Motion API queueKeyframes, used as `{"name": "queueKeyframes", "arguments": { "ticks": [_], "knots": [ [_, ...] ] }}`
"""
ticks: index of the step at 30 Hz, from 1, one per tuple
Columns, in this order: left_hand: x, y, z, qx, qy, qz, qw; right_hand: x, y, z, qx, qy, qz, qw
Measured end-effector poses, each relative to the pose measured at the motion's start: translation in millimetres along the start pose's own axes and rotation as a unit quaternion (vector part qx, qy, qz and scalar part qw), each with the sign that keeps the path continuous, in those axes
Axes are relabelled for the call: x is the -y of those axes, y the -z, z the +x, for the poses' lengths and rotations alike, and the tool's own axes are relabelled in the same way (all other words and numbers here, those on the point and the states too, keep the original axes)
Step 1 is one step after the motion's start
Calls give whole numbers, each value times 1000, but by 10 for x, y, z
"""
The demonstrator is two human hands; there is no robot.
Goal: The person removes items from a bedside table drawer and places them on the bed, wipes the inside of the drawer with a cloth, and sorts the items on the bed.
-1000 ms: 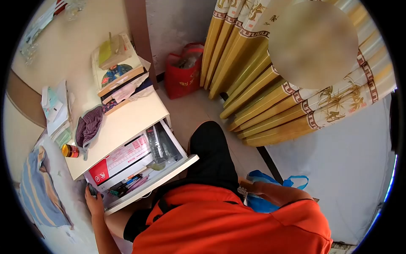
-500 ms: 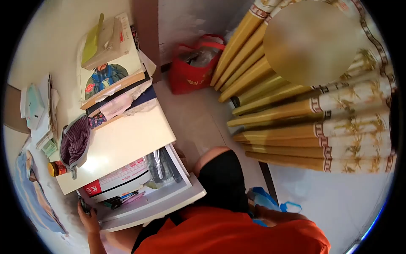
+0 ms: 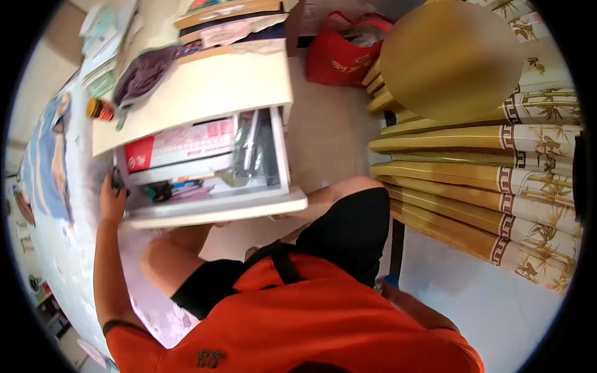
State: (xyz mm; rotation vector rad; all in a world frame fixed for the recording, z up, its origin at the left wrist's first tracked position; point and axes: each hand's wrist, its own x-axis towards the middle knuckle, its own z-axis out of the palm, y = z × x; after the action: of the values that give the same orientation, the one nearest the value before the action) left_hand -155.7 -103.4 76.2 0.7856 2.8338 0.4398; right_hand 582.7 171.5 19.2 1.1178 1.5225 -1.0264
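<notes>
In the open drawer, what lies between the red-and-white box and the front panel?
Pens and other slim items, jumbled together, in the head view.

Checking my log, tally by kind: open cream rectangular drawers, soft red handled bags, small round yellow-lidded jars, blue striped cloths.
Open cream drawer: 1
Red handled bag: 1
Yellow-lidded jar: 1
Blue striped cloth: 1
Total: 4

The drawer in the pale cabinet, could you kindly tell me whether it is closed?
No, the drawer stands pulled out, showing a red-and-white printed item and pens inside.
</notes>
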Motion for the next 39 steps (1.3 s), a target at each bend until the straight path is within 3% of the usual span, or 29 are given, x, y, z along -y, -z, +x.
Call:
{"name": "queueKeyframes", "arguments": {
  "ticks": [2,4,6,7,9,12,13,15,18,22,25,26,28,29,30,31,32,33,34,35,37,39],
  "knots": [
    [-128,9,-22,-18,-26,31,999,276,449,-12,-189,53,57,979],
    [-209,23,-24,-4,-5,15,1000,1098,1070,-339,-375,145,45,914],
    [-161,-2,13,13,15,-23,1000,1964,1418,-732,-507,320,26,800],
    [-92,-28,39,17,23,-38,999,2330,1487,-862,-523,390,3,757],
    [-217,43,-22,22,51,-38,998,2993,1487,-1081,-502,469,-119,717],
    [-279,77,-54,48,61,-7,997,3713,1311,-1001,-402,453,-303,736],
    [-260,59,-76,46,53,5,998,3815,1246,-841,-425,499,-313,687],
    [-289,77,-119,55,68,17,996,3987,1178,-614,-333,443,-309,773],
    [-310,115,-161,70,101,13,992,3984,1179,-458,-382,513,-291,712],
    [-284,71,-452,78,118,15,990,3854,1002,-490,-365,518,-310,709],
    [-183,55,-664,46,100,-36,993,3750,886,-503,-361,533,-275,714],
    [-117,-5,-643,46,80,-56,994,3688,836,-343,-385,553,-264,690],
    [-227,-10,-668,52,88,-173,980,3642,751,-296,-387,545,-218,712],
    [-5,-92,-618,98,61,-165,980,3628,677,-243,-398,519,-212,727],
    [156,-125,-556,135,72,-154,976,3629,637,-222,-431,536,-182,703],
    [543,-335,-455,72,21,-76,994,3617,601,-206,-443,531,-145,708],
    [592,-299,-454,81,51,-63,993,3625,576,-233,-455,548,-114,693],
    [83,-61,-560,123,124,-111,978,3604,547,-267,-468,566,-89,673],
    [155,-106,-453,119,109,-55,985,3549,527,-280,-482,596,-48,640],
    [421,-87,-407,108,100,-4,989,3498,540,-310,-492,629,-14,601],
    [594,-156,-298,103,128,27,986,3246,656,-327,-476,648,35,593],
    [1237,-248,-79,88,127,25,988,3046,738,-349,-452,674,82,578]
  ]
}}
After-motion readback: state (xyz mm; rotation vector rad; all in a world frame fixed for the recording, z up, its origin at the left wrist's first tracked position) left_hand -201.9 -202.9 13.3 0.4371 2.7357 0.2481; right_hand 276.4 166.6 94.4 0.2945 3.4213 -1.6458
